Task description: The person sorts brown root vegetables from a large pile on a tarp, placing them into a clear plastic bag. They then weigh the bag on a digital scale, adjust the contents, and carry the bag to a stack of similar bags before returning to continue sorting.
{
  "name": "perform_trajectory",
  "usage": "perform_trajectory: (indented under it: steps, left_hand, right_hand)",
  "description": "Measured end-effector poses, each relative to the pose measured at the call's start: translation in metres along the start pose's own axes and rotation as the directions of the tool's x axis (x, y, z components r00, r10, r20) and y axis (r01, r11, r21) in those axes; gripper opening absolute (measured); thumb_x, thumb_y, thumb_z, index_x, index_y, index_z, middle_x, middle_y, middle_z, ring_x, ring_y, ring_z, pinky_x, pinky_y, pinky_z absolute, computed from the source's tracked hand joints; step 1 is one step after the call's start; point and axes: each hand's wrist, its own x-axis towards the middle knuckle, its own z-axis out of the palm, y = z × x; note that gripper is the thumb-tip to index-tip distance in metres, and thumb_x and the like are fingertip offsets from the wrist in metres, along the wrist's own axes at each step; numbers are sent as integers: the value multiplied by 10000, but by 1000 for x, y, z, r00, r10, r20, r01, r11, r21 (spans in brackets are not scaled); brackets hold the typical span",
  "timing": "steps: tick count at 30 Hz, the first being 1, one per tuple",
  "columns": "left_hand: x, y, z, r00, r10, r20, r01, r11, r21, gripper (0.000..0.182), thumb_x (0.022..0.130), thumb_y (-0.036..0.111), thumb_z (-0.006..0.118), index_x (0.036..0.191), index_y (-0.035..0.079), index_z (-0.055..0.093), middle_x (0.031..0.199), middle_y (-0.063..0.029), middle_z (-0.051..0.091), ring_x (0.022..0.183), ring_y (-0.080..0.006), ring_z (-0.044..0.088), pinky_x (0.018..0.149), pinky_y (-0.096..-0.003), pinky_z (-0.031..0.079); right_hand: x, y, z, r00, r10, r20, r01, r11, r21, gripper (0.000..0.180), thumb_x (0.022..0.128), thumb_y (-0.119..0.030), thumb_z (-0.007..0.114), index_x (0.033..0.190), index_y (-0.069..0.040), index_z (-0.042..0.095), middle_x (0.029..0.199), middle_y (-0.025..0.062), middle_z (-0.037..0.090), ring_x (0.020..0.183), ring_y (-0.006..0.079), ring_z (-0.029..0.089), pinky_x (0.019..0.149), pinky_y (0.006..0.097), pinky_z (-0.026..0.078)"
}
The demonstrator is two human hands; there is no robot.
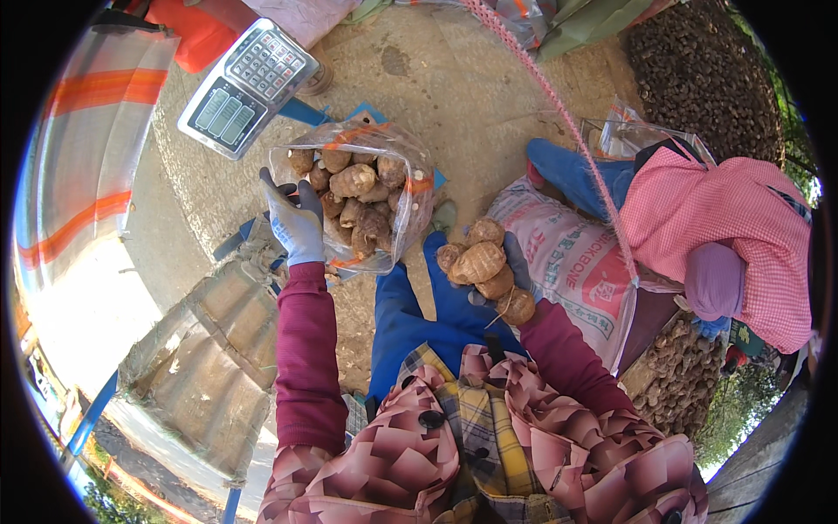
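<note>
A clear plastic bag (419, 216) with orange stripes stands open, holding many brown taro corms (353, 180). My left hand (296, 216), in a grey-blue work glove, is at the bag's left rim with thumb and fingers apart; whether it pinches the film cannot be told. My right hand (520, 268), in a similar glove and partly hidden, holds a cluster of taro corms (479, 262) to the right of the bag, above my knee. A digital scale's display and keypad unit (249, 88) rises at the bag's upper left. Blue parts of the scale show around the bag.
A printed woven sack (563, 262) lies to my right, beside a person in a pink checked top (707, 216). A pink rope (556, 105) crosses above it. Heaps of corms (681, 373) and dark produce (707, 85) lie farther right. A padded board (209, 367) stands at left.
</note>
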Motion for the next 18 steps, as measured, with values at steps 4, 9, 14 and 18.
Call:
perform_trajectory:
  steps: [4,9,14,18]
  left_hand:
    - [-48,14,11,875,358,325,-436,875,209,474,870,145,720,1334,101,633,1165,-179,613,1105,-380,598,953,-481,475]
    - [-100,37,35,768,424,480,-563,805,189,436,844,249,782,1247,119,678,1121,-153,580,1078,-379,564,878,-485,458]
    - [-83,38,43,840,370,397,-443,890,109,437,851,250,768,1255,114,678,1249,-166,573,1161,-388,556,973,-491,440]
    - [-7,6,24,950,292,107,-309,927,214,446,871,268,750,1279,104,676,1355,-183,549,1236,-411,531,1034,-515,416]
  right_hand:
    - [2,-1,-1,1000,17,6,-17,1000,7,712,1018,-612,534,1584,-208,380,1557,279,417,1338,593,476,873,746,550]
    - [5,2,4,998,63,13,-63,998,18,705,1014,-622,531,1566,-201,408,1571,277,400,1348,589,467,863,748,550]
    - [3,10,12,966,-139,-218,90,971,-223,652,1029,-619,494,1498,-167,469,1380,239,609,1001,482,722,657,597,664]
    - [2,8,11,990,-63,-127,56,996,-65,728,1003,-662,506,1520,-152,451,1454,290,515,1193,574,570,798,715,580]
